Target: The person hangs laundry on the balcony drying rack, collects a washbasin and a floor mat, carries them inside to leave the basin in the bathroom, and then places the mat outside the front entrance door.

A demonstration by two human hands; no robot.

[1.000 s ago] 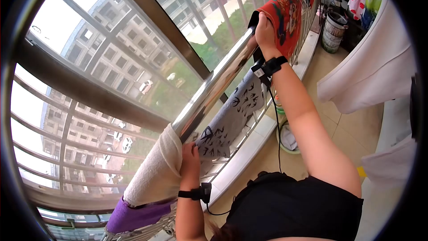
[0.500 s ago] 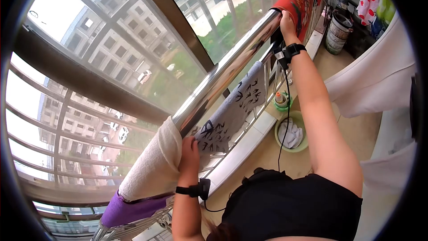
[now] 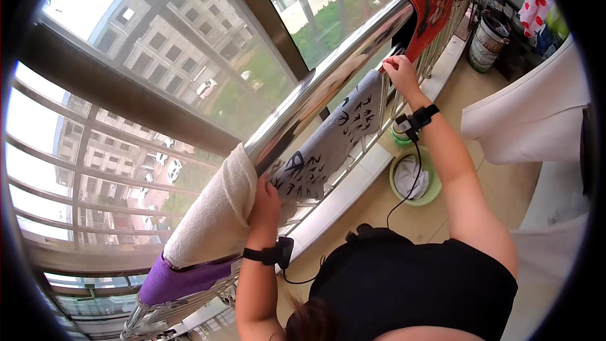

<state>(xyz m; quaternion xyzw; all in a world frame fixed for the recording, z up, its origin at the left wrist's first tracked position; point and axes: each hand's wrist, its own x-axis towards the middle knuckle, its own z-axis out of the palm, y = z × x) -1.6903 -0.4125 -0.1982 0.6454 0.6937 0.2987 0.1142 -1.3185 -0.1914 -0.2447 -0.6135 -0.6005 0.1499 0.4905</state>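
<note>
while a grey cloth hangs between two hands, its corners are the weak points

as it drapes along the barred metal railing (image 3: 435,47), the soft grey cloth printed with black brush-like marks (image 3: 331,144) sits just below the thick, shiny metal rail (image 3: 334,76), one hand at either end. the right hand (image 3: 404,77) is at the far top corner, its fingers bent and drawn together as if pinching; whether fabric is caught between them, i cannot tell. the left hand (image 3: 265,205) is at the near end, fingers curled beside the cloth's edge, and their grip is too hidden to judge.

close to the left hand, a thick cream terry towel (image 3: 211,215) wraps the shiny rail, with a purple cloth (image 3: 180,281) showing under it. a pull at the near end could drag the towel askew, since the left hand lies right against it. past the right hand, a red patterned cloth (image 3: 432,3) covers the rail's far end, and an upward brush could ruck it.

if one corner were tugged harder than the other, the grey cloth could hang crooked or slide off. the thin black cable (image 3: 404,197) from the right wrist loops loosely over the pale green basin (image 3: 433,181) on the floor, and a wide arm swing might snag it.
</note>
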